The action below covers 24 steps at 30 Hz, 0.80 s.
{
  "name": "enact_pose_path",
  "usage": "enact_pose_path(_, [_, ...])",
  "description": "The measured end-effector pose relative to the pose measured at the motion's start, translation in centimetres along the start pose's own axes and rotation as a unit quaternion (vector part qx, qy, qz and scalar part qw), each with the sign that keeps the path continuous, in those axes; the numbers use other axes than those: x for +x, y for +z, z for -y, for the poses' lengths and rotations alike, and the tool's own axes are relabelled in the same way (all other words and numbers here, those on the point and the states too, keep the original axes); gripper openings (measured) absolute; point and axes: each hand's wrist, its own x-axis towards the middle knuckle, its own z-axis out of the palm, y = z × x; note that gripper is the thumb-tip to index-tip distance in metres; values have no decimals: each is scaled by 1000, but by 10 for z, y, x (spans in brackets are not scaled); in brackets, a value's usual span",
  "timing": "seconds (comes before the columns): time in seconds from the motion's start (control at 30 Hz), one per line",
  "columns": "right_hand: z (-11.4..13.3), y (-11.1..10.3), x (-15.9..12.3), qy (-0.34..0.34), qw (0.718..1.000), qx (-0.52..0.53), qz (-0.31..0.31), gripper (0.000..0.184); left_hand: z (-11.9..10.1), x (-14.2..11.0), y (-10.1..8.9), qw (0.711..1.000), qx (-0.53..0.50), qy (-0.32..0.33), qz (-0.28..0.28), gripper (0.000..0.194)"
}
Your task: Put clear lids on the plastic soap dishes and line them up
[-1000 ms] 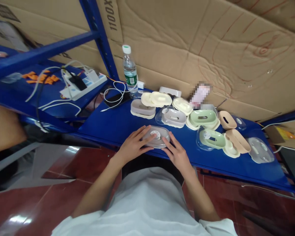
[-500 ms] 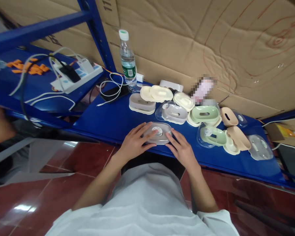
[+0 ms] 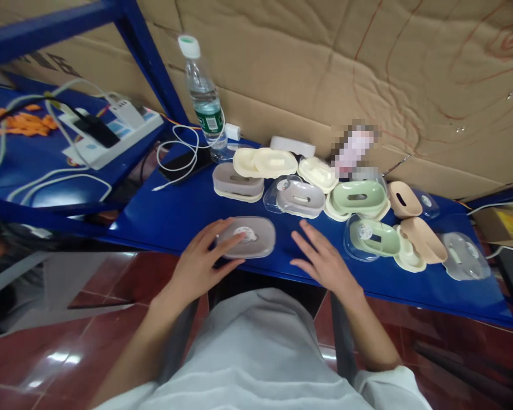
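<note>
A grey oval box with a clear lid and a round sticker point(image 3: 248, 237) lies on the blue shelf point(image 3: 183, 213) in front of me. My left hand point(image 3: 200, 263) rests on the box's left end, fingers stretched over its lid. My right hand point(image 3: 322, 259) hovers flat and open over the bare shelf to the right of the box, touching nothing. Behind stand more boxes: a grey one point(image 3: 237, 183), a grey one in a clear lid point(image 3: 299, 198), cream lids point(image 3: 267, 162), and a green one point(image 3: 359, 196).
A water bottle point(image 3: 202, 97) stands at the back by a blue upright. A phone with a white cable point(image 3: 180, 162) lies left of the boxes. A power strip point(image 3: 111, 128) sits on the left shelf. More green, pink and clear pieces point(image 3: 410, 242) lie to the right. Cardboard lines the back.
My right hand came off the grey box and moved right. The left hand has slid the box leftward along the shelf. The view has shifted down and right.
</note>
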Motion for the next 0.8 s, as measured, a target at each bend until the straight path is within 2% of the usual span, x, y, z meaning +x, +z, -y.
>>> enact_pose_path(0.13, [-14,-23,18,17,998,-63,-15,81,33,-15,-35,993,15,-118,-26,52])
enact_pose_path(0.2, [-17,-23,36,15,996,-92,2,73,44,-14,-45,984,18,-173,-34,51])
enact_pose_path(0.27, [-21,-16,52,42,991,-123,12,69,43,-8,-47,979,34,-196,-49,55])
enact_pose_path(0.37, [-30,-5,59,113,980,-161,7,67,17,11,-33,978,62,-156,-120,52])
enact_pose_path(0.43, [-37,-1,51,125,979,-162,3,55,-11,30,-14,984,36,-95,-145,43])
enact_pose_path(0.47, [-39,0,45,125,980,-158,-6,47,-24,40,-2,989,17,-70,-127,43])
enact_pose_path(0.53, [-40,-2,29,120,982,-145,-34,36,-46,63,21,999,23,-1,-43,51])
enact_pose_path(0.6, [-33,-5,11,116,982,-132,-65,32,-57,84,41,998,55,32,5,52])
enact_pose_path(0.7, [-17,-9,-18,97,987,-101,-84,33,-60,99,54,997,50,52,16,44])
enact_pose_path(0.8, [-2,-10,-46,84,991,-49,-90,36,-61,87,54,997,11,80,6,45])
